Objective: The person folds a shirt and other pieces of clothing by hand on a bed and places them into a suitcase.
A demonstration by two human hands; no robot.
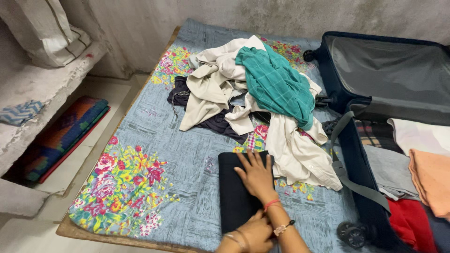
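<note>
This is a bedroom in a home: the hands (255, 206) rest on a bed (154, 140) covered with a blue sheet printed with bright flowers, set against a rough plastered wall (225, 14). Just beyond the hands lies a loose heap of clothes (253, 93), and to their right an open dark blue suitcase (356, 154) holds folded garments. Far to their left, a stone shelf (42, 79) carries a pillow (47, 28), with a striped mat (65, 136) on the floor beneath.
</note>
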